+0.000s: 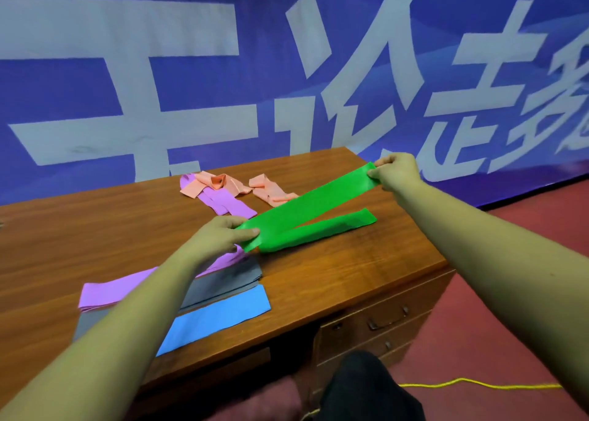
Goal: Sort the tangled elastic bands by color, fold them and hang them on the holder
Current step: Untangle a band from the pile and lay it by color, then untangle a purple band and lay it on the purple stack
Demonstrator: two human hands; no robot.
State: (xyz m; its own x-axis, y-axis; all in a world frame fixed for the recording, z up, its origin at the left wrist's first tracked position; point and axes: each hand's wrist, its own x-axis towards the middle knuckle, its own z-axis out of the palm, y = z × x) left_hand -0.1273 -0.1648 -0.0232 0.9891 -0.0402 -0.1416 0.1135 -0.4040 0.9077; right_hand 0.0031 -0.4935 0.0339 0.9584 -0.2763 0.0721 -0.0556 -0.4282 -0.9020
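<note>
Bands: 1 green (pixel 306 207) at 2 o'clock, 2 purple (pixel 223 202) (pixel 111 293), 2 peach approx (pixel 274 192), 1 grey (pixel 220 285), 1 blue (pixel 216 318); 2 hands (pixel 220 236) (pixel 396 170).

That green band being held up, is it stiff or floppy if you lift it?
Probably floppy: the green band folds back on itself and its lower part drapes on the desk. Likely light, since the left hand and right hand hold it by pinching alone.
</note>
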